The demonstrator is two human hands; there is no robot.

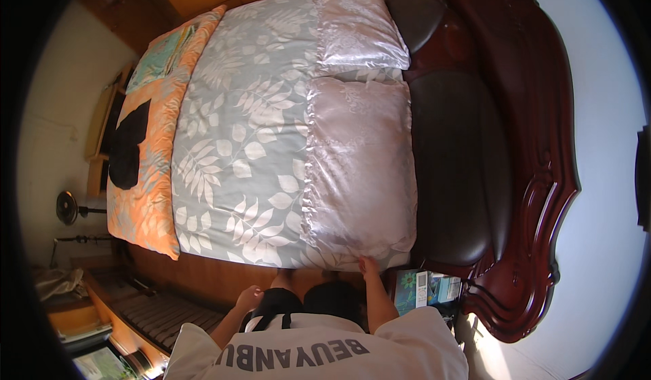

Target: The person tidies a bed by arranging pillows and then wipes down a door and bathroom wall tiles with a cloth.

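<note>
My right hand is at the near edge of the bed, its fingertips at the lower rim of a shiny pale pink pillow; whether they grip it is hard to tell. Beside my thigh, away from the bed, my left hand has its fingers loosely curled and nothing visible in it. A second pink pillow lies beyond the first. Both rest on a grey bedcover with pale leaves. Across the foot of the bed lies a folded orange quilt, with black cloth and a green patterned cloth on it.
A dark red carved wooden headboard with dark padded panels stands at the right. Near my right arm, a nightstand holds a white remote control and several boxes or books. A slatted wooden piece and a black fan are at the left.
</note>
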